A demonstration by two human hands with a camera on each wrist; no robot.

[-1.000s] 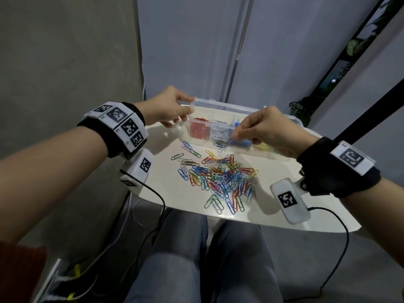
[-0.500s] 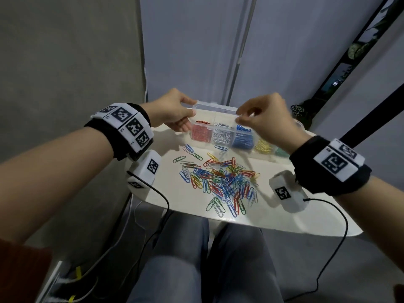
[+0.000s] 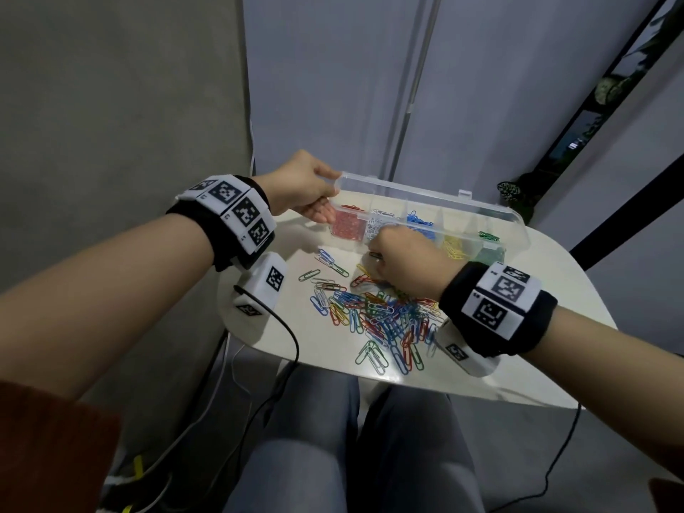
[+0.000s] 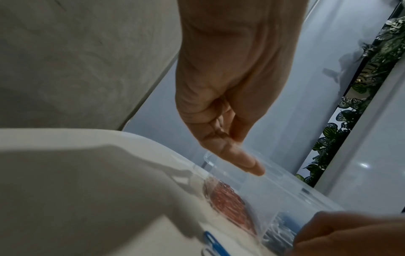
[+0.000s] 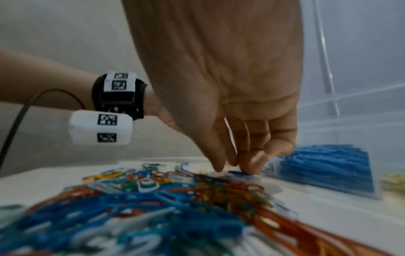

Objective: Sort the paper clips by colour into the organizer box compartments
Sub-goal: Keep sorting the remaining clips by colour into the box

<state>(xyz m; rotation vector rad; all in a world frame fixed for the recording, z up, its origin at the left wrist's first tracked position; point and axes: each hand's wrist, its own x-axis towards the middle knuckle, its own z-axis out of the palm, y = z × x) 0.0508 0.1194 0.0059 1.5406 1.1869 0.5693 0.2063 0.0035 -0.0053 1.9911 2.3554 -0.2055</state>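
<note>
The clear organizer box [image 3: 515,227] stands at the table's far edge with its lid [image 3: 425,187] raised. Its compartments hold red [image 3: 346,227], white, blue [image 3: 418,222], yellow and green clips. My left hand [image 3: 307,190] grips the box's left end, thumb on the lid corner and fingers below; one finger [image 4: 241,159] lies on the clear plastic. A mixed pile of paper clips [image 3: 381,312] lies in front of the box. My right hand [image 3: 374,253] is down at the pile's far edge, and its fingertips [image 5: 252,164] pinch a blue paper clip [image 5: 240,173] on the table.
The small white table [image 3: 518,327] ends close behind the box and near my knees. A grey wall runs along the left and a leafy plant [image 3: 518,194] stands at the back right. Black cables [image 3: 288,335] hang off the front edges.
My right hand dropped from above the blue compartment to the table in front of the box and closed on a blue clip. My left hand stays on the box's left end.
</note>
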